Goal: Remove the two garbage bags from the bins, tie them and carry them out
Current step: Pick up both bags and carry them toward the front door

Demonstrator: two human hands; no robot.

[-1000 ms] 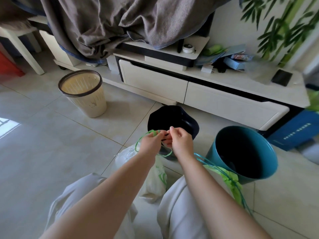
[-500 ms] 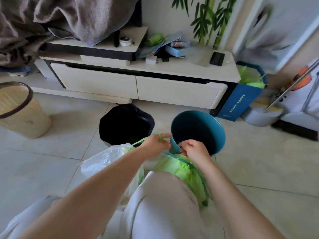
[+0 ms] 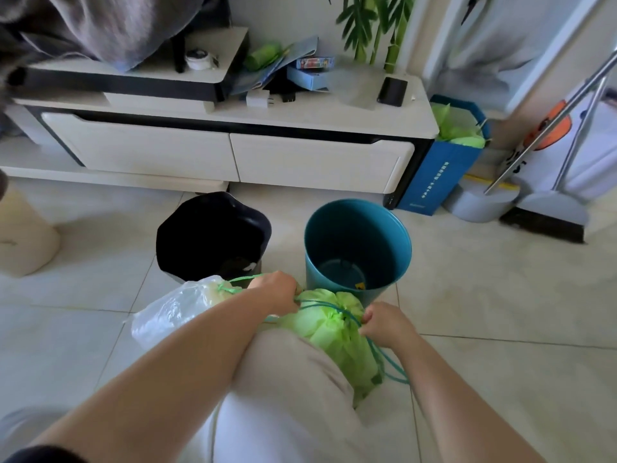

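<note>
A clear, crinkled plastic garbage bag lies on the near floor at left, in front of the empty black bin. The person's left hand curls round its thin green drawstring. A light-green garbage bag (neck gathered) sits near the round teal bin. At right, the right hand pinches the green bag's teal cord.

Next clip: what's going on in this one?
A person is closing up rubbish bags on the floor. The left hand and right hand each grip the drawstring of the green bag. The clear bag's green loop also runs to the left hand. The black bin and teal bin hold no bags.
</note>
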